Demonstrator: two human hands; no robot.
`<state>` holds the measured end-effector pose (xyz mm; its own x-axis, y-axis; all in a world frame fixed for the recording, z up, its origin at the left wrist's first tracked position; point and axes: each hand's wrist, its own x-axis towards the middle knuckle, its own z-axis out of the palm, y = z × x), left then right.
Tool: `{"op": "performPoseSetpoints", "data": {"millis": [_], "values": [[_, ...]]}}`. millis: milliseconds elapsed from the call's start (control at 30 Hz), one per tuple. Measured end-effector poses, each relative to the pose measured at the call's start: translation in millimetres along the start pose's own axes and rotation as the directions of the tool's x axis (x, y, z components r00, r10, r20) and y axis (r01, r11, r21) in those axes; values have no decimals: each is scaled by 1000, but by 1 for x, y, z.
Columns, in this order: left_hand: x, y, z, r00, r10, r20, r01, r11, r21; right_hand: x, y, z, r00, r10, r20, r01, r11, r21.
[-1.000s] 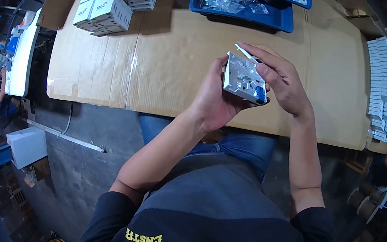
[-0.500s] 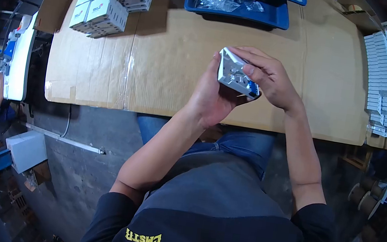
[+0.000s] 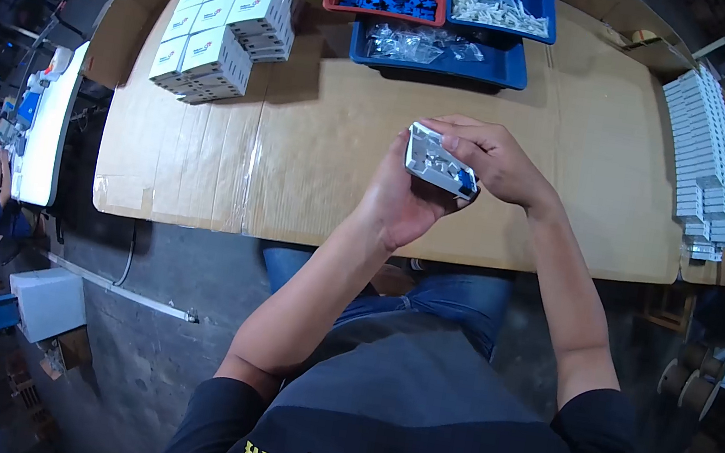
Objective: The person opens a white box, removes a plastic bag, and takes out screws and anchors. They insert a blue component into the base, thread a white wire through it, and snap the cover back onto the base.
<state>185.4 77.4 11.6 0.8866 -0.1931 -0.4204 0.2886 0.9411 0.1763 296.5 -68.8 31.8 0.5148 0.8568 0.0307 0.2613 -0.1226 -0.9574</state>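
Note:
A small white plastic box (image 3: 433, 164) with a hollow, detailed inside is held above the front half of the table. There is a blue piece (image 3: 465, 182) in its right-hand corner. My left hand (image 3: 400, 196) is wrapped round the box from below and the left, its palm under it. From the right, my right hand (image 3: 496, 160) grips the upper edge, fingers bent over the far side and thumb near the rim. The fingers cover part of the interior, so small details there cannot be made out.
Stacked white boxes (image 3: 212, 40) stand at the back left. At the back are a red bin (image 3: 382, 14) of blue parts, a blue bin (image 3: 555, 16) of white parts and a blue tray (image 3: 497, 75) with clear bags. White pieces (image 3: 706, 156) are piled right. Other people work at both sides.
The whole scene sits lower in view, showing more of the bins. Both hands still hold the white box, which now looks less tilted, with its inside more plainly visible.

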Motion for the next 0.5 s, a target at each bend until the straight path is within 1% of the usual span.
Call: {"op": "performPoseSetpoints", "data": {"millis": [67, 133, 167, 300, 400, 433, 500], "values": [[5, 3, -7, 996, -35, 79, 36, 999, -20, 4, 0, -5, 999, 18, 33, -19, 1000, 6], [8, 4, -11, 993, -54, 109, 58, 998, -33, 6, -2, -9, 997, 57, 50, -58, 998, 13], [10, 5, -10, 991, -61, 123, 66, 997, -38, 7, -5, -10, 993, 101, 58, -101, 995, 0], [3, 10, 0, 987, -51, 153, 51, 999, 6, 11, -16, -13, 986, 153, 66, -148, 987, -67], [10, 12, -12, 973, -66, 219, 83, 994, -69, 15, -12, -16, 978, 184, 101, -177, 981, -77], [9, 14, -13, 949, -95, 300, 125, 989, -82, 18, -13, -16, 979, 180, 94, -173, 982, -80], [7, 15, -7, 965, -77, 250, 88, 996, -32, 17, -28, -16, 976, 197, 96, -189, 978, -88]]}}
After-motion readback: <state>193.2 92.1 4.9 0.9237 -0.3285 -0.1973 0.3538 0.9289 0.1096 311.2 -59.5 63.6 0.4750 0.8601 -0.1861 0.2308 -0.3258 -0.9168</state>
